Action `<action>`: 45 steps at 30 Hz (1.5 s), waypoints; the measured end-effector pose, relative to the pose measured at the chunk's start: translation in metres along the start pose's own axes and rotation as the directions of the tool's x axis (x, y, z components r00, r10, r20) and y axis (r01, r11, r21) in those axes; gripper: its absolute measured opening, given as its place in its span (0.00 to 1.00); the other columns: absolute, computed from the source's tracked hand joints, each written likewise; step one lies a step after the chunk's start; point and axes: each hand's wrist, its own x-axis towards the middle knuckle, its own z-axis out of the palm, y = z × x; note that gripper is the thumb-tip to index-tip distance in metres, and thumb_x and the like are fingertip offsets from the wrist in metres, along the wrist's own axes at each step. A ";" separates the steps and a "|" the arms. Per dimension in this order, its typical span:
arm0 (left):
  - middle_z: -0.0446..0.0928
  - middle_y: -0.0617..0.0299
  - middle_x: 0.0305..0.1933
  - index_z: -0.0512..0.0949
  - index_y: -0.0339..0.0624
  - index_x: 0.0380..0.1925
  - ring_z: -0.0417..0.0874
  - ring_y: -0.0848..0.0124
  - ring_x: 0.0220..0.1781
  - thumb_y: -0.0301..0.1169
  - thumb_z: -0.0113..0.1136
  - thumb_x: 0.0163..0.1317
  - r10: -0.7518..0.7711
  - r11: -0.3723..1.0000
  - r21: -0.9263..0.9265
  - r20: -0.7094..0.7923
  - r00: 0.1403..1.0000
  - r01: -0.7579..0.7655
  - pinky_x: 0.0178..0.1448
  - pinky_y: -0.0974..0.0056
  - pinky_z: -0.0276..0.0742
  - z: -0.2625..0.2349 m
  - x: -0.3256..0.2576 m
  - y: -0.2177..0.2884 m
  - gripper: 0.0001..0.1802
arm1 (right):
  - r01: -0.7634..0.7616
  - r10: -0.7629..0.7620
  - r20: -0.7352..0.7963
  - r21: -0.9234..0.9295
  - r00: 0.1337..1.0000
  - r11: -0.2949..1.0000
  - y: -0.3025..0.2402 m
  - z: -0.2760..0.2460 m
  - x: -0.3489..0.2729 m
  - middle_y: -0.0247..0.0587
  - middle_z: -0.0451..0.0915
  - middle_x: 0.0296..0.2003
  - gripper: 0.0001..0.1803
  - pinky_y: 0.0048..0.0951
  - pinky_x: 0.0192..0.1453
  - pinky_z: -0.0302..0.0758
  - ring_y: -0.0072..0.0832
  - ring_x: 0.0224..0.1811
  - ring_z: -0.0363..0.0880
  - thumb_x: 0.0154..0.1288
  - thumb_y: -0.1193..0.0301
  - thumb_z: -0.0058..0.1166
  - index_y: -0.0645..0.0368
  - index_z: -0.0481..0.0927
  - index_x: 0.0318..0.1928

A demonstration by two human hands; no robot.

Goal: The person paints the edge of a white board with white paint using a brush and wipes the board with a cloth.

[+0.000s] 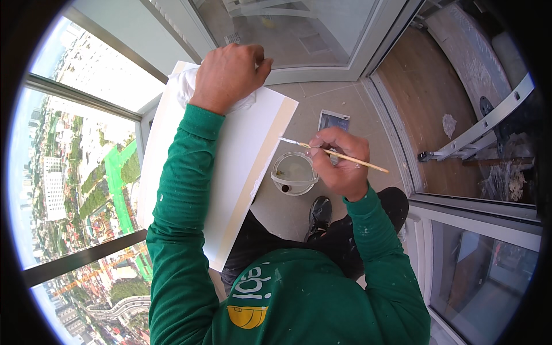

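A white panel (247, 155) slants across in front of me, with a tan strip of tape (250, 187) running along its right side. My left hand (230, 75) rests at the panel's far end, fingers curled over a bunched white cloth (184, 87); part of the cloth is hidden beneath the hand. Between the fingers and thumb of my right hand (345, 161) is a thin wooden-handled paintbrush (359, 161). Its white-coated bristles are at the panel's taped right edge; whether they touch it I cannot tell.
On the tiled floor below the brush stands a round translucent tub (294, 172) with a handle. Beyond it lies a small flat blue-and-white packet (334, 121). Windows (80, 172) line the left. At right are a sliding-door track (391, 132) and a metal ladder (483, 123).
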 end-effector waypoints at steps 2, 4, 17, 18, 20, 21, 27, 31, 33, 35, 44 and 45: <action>0.87 0.54 0.26 0.89 0.45 0.34 0.89 0.55 0.29 0.43 0.64 0.68 0.000 1.000 -0.004 -0.002 1.000 0.000 0.44 0.56 0.86 0.000 0.000 0.000 0.15 | 0.000 0.000 0.005 -0.011 1.000 1.000 0.001 -0.001 0.001 0.40 0.85 0.26 0.04 0.23 0.32 0.79 0.22 0.27 0.85 0.58 0.82 0.59 0.64 0.80 0.35; 0.87 0.54 0.26 0.89 0.45 0.34 0.89 0.55 0.29 0.43 0.64 0.68 0.003 1.000 -0.005 -0.006 1.000 -0.003 0.44 0.56 0.86 0.001 0.000 0.000 0.15 | 0.007 -0.008 -0.016 -0.040 1.000 0.999 0.002 -0.001 0.003 0.40 0.85 0.27 0.04 0.22 0.31 0.79 0.21 0.27 0.85 0.59 0.82 0.59 0.64 0.80 0.35; 0.87 0.54 0.26 0.90 0.45 0.34 0.89 0.56 0.29 0.44 0.64 0.68 0.011 1.000 0.009 -0.008 1.000 -0.011 0.43 0.56 0.86 -0.001 0.000 0.000 0.15 | 0.223 -0.219 0.048 -0.256 0.975 0.941 -0.008 0.004 0.002 0.43 0.85 0.29 0.06 0.31 0.33 0.83 0.30 0.27 0.86 0.58 0.82 0.61 0.63 0.80 0.37; 0.87 0.54 0.26 0.89 0.45 0.34 0.89 0.55 0.29 0.44 0.64 0.68 0.014 1.000 0.012 -0.008 1.000 -0.014 0.43 0.56 0.86 0.000 0.000 -0.001 0.15 | 0.236 -0.226 0.070 -0.264 0.972 0.935 -0.009 0.005 0.002 0.43 0.85 0.28 0.06 0.32 0.33 0.83 0.31 0.27 0.86 0.57 0.82 0.61 0.63 0.80 0.36; 0.87 0.54 0.26 0.89 0.45 0.34 0.89 0.55 0.29 0.44 0.64 0.68 0.011 1.000 0.012 -0.011 1.000 -0.011 0.43 0.56 0.86 0.001 -0.001 -0.002 0.15 | 0.171 -0.165 0.053 -0.165 0.985 0.971 -0.009 0.005 0.000 0.43 0.85 0.28 0.06 0.31 0.32 0.82 0.29 0.27 0.86 0.57 0.81 0.61 0.63 0.80 0.36; 0.87 0.54 0.26 0.89 0.45 0.34 0.89 0.55 0.29 0.44 0.64 0.68 0.007 1.000 0.008 -0.013 1.000 -0.007 0.43 0.56 0.86 0.001 -0.001 -0.002 0.15 | 0.138 -0.133 0.046 -0.115 0.990 0.984 -0.008 0.004 0.000 0.42 0.85 0.28 0.05 0.30 0.32 0.82 0.28 0.27 0.86 0.58 0.81 0.61 0.62 0.80 0.35; 0.87 0.54 0.26 0.89 0.45 0.34 0.89 0.55 0.29 0.44 0.64 0.68 -0.005 1.000 0.007 -0.002 1.000 0.005 0.43 0.56 0.86 -0.002 -0.001 0.000 0.15 | 0.034 -0.043 -0.064 -0.138 0.997 0.990 0.004 0.001 0.003 0.42 0.86 0.29 0.05 0.25 0.31 0.80 0.23 0.28 0.85 0.59 0.81 0.62 0.63 0.80 0.37; 0.87 0.53 0.26 0.89 0.45 0.34 0.89 0.54 0.29 0.44 0.64 0.68 -0.005 1.000 0.008 -0.004 1.000 0.005 0.43 0.56 0.86 -0.001 -0.001 -0.001 0.15 | 0.078 -0.102 -0.128 -0.183 0.987 0.980 0.008 0.002 0.005 0.42 0.86 0.30 0.07 0.27 0.31 0.80 0.24 0.28 0.85 0.60 0.81 0.62 0.63 0.81 0.39; 0.87 0.53 0.26 0.89 0.45 0.34 0.89 0.54 0.29 0.44 0.64 0.68 -0.009 1.000 0.005 -0.001 1.000 0.009 0.43 0.56 0.86 -0.001 -0.001 -0.001 0.15 | 0.100 -0.136 -0.150 -0.223 0.979 0.970 0.007 0.003 0.006 0.42 0.86 0.30 0.07 0.28 0.31 0.80 0.26 0.27 0.85 0.60 0.81 0.63 0.63 0.80 0.39; 0.87 0.53 0.26 0.89 0.45 0.35 0.89 0.54 0.29 0.44 0.64 0.68 -0.006 1.000 -0.003 -0.001 1.000 0.006 0.44 0.56 0.86 0.000 0.000 -0.001 0.15 | 0.176 -0.213 -0.110 -0.274 0.971 0.945 0.006 0.004 0.007 0.43 0.85 0.30 0.07 0.29 0.31 0.81 0.28 0.27 0.85 0.59 0.81 0.63 0.63 0.80 0.38; 0.87 0.54 0.26 0.89 0.45 0.35 0.89 0.56 0.29 0.44 0.64 0.68 -0.012 1.000 0.015 0.008 1.000 0.012 0.43 0.57 0.86 0.001 -0.001 -0.002 0.15 | 0.104 -0.104 0.010 -0.164 0.995 0.981 -0.008 0.001 0.004 0.43 0.84 0.27 0.06 0.28 0.32 0.82 0.30 0.26 0.86 0.57 0.80 0.62 0.63 0.80 0.36; 0.87 0.54 0.26 0.89 0.45 0.34 0.89 0.56 0.29 0.44 0.65 0.68 -0.012 1.000 0.013 0.008 1.000 0.012 0.43 0.57 0.86 0.001 0.000 -0.002 0.15 | 0.077 -0.077 0.007 -0.164 0.997 0.983 -0.010 0.000 0.004 0.43 0.84 0.26 0.06 0.28 0.32 0.82 0.30 0.26 0.86 0.57 0.80 0.62 0.63 0.80 0.36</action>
